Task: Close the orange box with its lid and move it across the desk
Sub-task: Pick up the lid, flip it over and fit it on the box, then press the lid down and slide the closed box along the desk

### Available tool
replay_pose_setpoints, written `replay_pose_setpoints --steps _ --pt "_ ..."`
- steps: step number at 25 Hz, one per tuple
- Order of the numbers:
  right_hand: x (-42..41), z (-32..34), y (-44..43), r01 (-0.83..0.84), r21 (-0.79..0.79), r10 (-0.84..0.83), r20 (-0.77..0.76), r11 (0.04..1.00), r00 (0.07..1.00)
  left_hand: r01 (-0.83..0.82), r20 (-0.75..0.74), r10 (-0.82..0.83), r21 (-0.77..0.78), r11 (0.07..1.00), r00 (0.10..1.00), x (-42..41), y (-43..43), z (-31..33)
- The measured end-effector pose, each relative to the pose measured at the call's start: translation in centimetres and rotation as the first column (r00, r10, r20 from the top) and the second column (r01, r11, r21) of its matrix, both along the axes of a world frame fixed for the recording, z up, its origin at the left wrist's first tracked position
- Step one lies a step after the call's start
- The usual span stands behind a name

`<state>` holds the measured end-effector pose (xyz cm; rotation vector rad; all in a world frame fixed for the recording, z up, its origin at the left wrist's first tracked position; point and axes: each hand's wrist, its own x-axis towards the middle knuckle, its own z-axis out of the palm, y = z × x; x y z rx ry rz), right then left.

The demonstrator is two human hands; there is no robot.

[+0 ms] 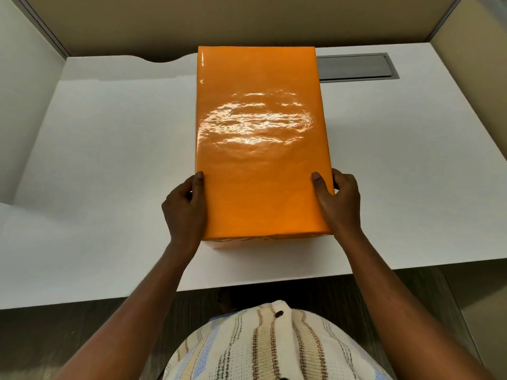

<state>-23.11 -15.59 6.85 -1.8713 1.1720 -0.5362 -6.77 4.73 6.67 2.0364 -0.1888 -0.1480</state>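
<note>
- The orange box (260, 144) is a long rectangular block lying flat at the middle of the desk, its short near end towards the person and its far end reaching almost to the back edge.
- Its lid (263, 204) is on and covers the whole top; the surface is glossy, slightly rippled wrapping that throws back a broad patch of light near the centre.
- Below the lid's near edge a thin strip of the paler orange base shows, resting on the desk.
- The left hand (185, 208) clasps the near left side, thumb laid on the lid's top along the edge, the other fingers curled down the side wall.
- The right hand (337, 201) clasps the near right side in the same way, thumb on top, fingers bent round the side.
- Both forearms are bare; a knitted, cream shirt (274, 346) with brown and blue stripes and dark buttons fills the bottom of the view.
- The desk (109, 160) is a matt, smooth white top with a curved cut-out at its far left edge.
- A grey metal cable hatch (356, 67), rectangular and recessed, sits just beside the box's far right corner.
- Beige partition panels (247, 17) with metal trim enclose the desk at the back and on both sides.
- The floor under the desk is dark and streaked.
</note>
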Motion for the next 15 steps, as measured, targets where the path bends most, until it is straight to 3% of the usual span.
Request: replay_pose_setpoints --steps 11,15 --pt "0.4 -0.7 -0.5 -0.036 -0.083 0.029 -0.080 0.996 0.996 0.005 0.066 -0.010 0.078 0.997 0.998 0.4 -0.5 -0.6" --pt "0.7 -0.7 -0.7 -0.093 -0.123 0.055 -0.282 0.988 0.958 0.130 0.052 -0.141 0.166 0.977 0.989 1.1 -0.3 -0.5"
